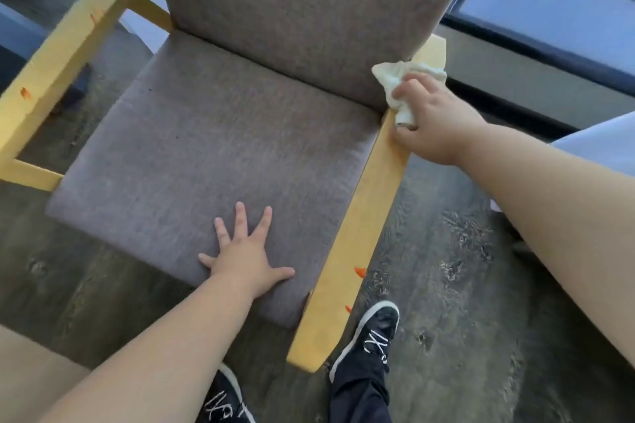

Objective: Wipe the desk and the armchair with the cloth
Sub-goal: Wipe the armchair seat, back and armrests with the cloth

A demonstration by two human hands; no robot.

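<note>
The fingers (402,90) of the right hand (436,124) are curled over a crumpled white cloth (391,77), with the thumb closed against its near side, so that the cloth is gripped and pressed onto the far end of the right armrest (357,244) of the armchair (309,17), just where the wooden rail meets the backrest. Part of the cloth is bunched out beyond the fingertips toward the far side. The fingers (265,220) of the left hand (245,257) are spread wide and laid flat, with nothing held, on the near edge of the seat cushion (192,154), where the chair is apparently being steadied. The step in hand is judged to be the wiping of the armchair, and of its right armrest in particular; the desk is not in view, so nothing can be said of how far that part has been taken. Small orange marks (360,271) are seen on the outer edge of the right armrest toward its near end, and more are scattered along the left armrest (68,41). The next move is thought to call for the cloth to be drawn along the rail from far to near — with firm pressure over the orange spots — while the flat left hand is used as a brace; the left armrest and the upholstery would then be left to do. A black shoe (376,330) is planted on the dark floor (464,285) just beside the near end of the rail.
</note>
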